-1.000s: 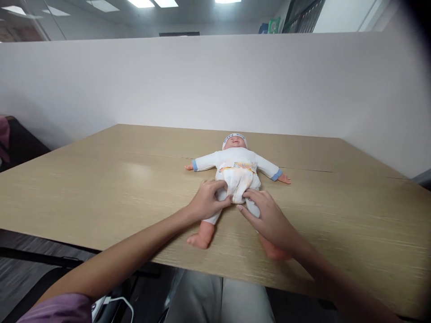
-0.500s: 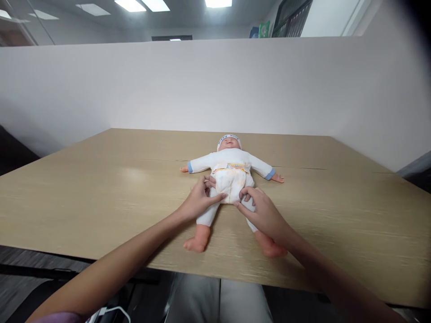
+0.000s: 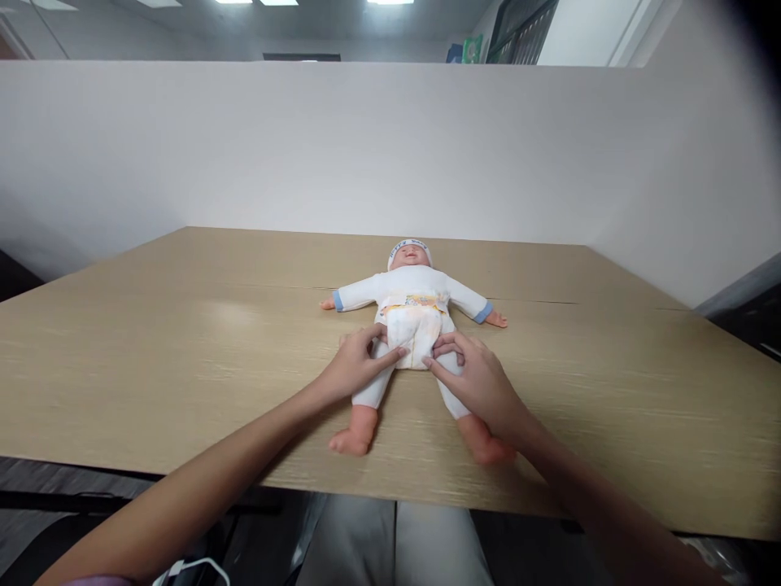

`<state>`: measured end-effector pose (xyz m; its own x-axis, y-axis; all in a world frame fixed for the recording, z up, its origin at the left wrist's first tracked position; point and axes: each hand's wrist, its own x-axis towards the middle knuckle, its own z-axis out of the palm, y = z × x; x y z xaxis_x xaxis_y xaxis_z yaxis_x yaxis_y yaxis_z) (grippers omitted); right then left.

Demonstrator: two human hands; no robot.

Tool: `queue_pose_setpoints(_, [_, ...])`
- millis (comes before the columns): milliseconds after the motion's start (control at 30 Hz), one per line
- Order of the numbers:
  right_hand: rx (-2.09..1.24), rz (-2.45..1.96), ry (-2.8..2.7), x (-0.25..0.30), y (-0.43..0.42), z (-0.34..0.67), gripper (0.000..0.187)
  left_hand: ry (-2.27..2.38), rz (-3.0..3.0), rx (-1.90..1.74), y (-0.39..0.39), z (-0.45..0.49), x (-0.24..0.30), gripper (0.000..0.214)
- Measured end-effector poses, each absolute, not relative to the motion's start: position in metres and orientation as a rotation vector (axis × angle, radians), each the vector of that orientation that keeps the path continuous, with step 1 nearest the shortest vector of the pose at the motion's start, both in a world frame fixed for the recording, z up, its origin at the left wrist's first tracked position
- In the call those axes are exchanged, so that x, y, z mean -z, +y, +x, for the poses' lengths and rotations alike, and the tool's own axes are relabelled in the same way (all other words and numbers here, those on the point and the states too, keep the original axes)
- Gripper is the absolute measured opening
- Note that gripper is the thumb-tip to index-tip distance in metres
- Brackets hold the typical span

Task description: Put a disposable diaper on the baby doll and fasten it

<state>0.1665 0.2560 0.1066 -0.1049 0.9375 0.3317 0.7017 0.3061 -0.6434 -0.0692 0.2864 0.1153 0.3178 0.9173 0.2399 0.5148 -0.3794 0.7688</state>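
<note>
A baby doll (image 3: pixel 410 281) in a white suit with blue cuffs and a cap lies on its back on the wooden table (image 3: pixel 183 342), arms spread, bare feet toward me. It wears a white diaper (image 3: pixel 415 330) with a coloured band at the waist. My left hand (image 3: pixel 354 366) pinches the diaper's lower left side at the doll's hip. My right hand (image 3: pixel 479 382) pinches the lower right side and lies over the doll's thigh. Both hands have curled fingers pressed on the diaper.
A white partition wall (image 3: pixel 244 146) stands behind the table and along its right side. The table's front edge runs just above my lap (image 3: pixel 396 541). A white cable (image 3: pixel 195 566) hangs at the lower left.
The doll's legs have straightened and both feet now show. My hands have shifted slightly up along the diaper's sides, staying pinched on it. The view has drifted a little.
</note>
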Motion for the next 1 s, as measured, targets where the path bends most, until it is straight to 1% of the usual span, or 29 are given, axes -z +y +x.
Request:
queue_pose_setpoints(267, [-0.423,-1.485,-1.899,-0.109,0.253,0.17,0.013,1.141,1.863,-0.896,0.291,-0.073,-0.111,0.047])
queue_pose_setpoints(400, [-0.369,-1.502,-1.982,-0.109,0.253,0.171,0.016,1.147,1.951,-0.807,0.293,-0.074,-0.116,0.042])
queue_pose_setpoints(600, [-0.353,-1.349,-2.101,-0.104,0.258,0.173,0.016,1.088,2.012,-0.814,0.294,-0.072,-0.117,0.039])
queue_pose_setpoints(767, [-0.412,-1.352,-2.044,-0.102,0.257,0.175,0.022,1.005,1.814,-0.858,0.295,-0.072,-0.113,0.04])
queue_pose_setpoints(900, [-0.501,-1.398,-1.968,-0.102,0.257,0.177,0.032,0.968,1.689,-0.86,0.297,-0.072,-0.112,0.046])
queue_pose_setpoints(1000, [-0.555,-1.394,-1.947,-0.104,0.26,0.177,0.026,0.973,1.688,-0.867,0.297,-0.071,-0.112,0.048])
